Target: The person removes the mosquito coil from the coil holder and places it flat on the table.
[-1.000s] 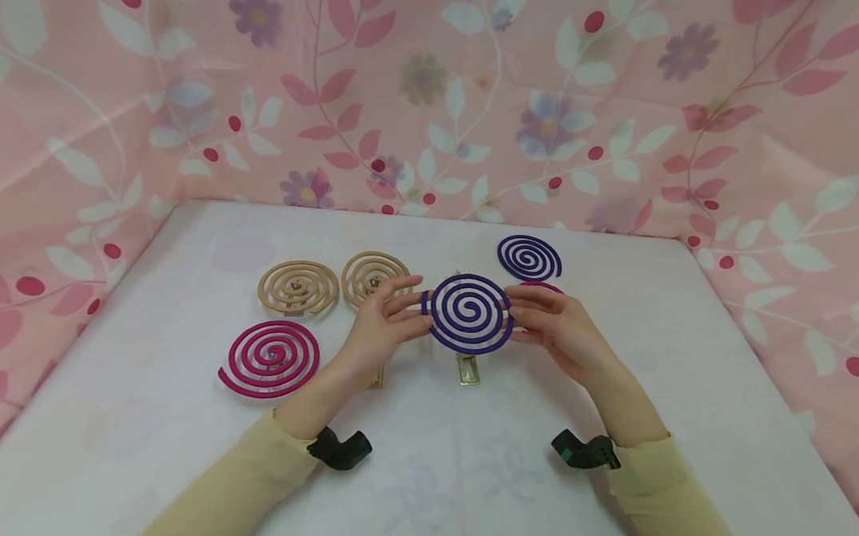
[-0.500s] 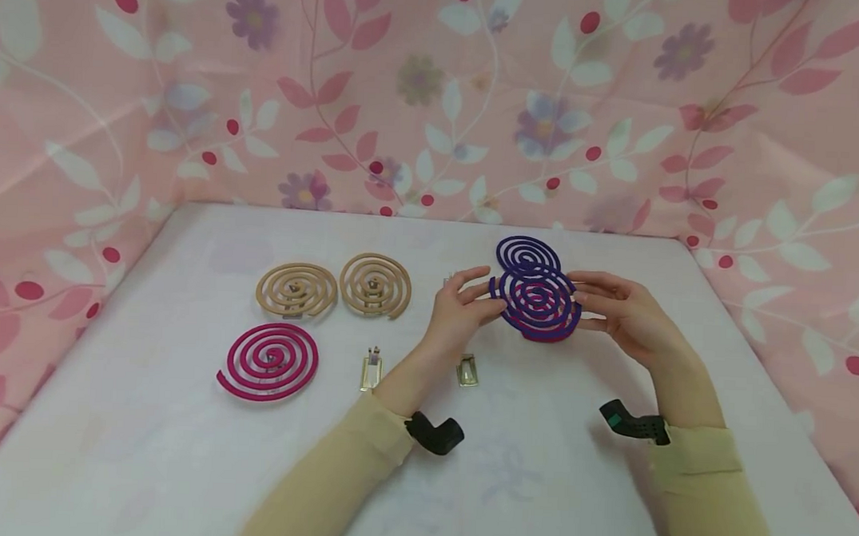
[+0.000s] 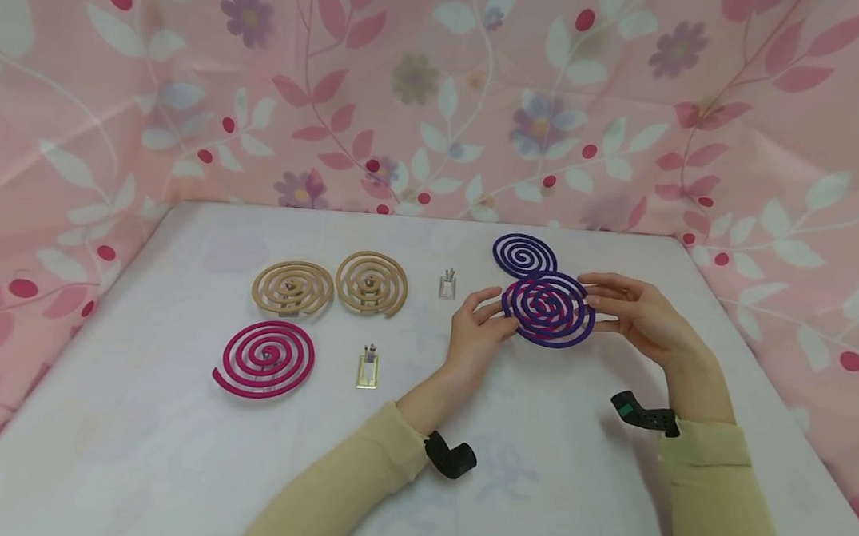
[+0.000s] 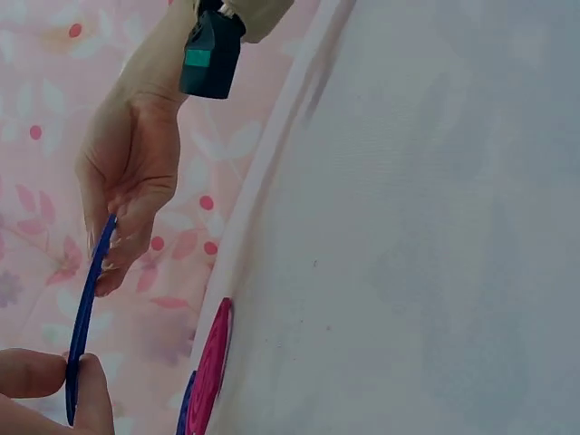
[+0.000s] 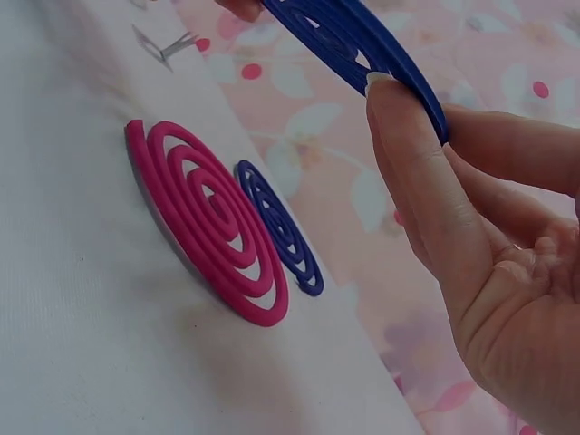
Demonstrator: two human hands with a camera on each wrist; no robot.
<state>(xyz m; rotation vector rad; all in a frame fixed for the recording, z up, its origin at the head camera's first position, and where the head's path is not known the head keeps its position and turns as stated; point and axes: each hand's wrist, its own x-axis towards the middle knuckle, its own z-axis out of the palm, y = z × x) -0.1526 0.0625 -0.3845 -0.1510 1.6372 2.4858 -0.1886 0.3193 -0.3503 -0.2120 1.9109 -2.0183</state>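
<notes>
Both hands hold a dark blue mosquito coil [image 3: 548, 307] between them, raised above the table and tilted. My left hand [image 3: 472, 338] pinches its left edge; in the left wrist view, thumb and finger close on the thin coil [image 4: 83, 308] from either side. My right hand [image 3: 636, 313] pinches the opposite edge, its thumb against the face of the coil [image 5: 408, 77] in the right wrist view. Below it lies a pink coil [image 5: 217, 210], seen through the gaps in the head view. Behind that, another dark blue coil [image 3: 522, 257] lies flat.
On the left side are two tan coils [image 3: 293, 288] and a pink coil [image 3: 269, 357], with metal stands showing through them. Small metal stands, one gold [image 3: 370, 356] and one silver [image 3: 448, 277], sit on the white table [image 3: 176, 465]. Floral cloth [image 3: 408, 99] rises behind.
Both hands have carried the blue coil rightward from the table's middle to over the pink coil. The silver stand now shows; the left hand and forearm cover another gold stand.
</notes>
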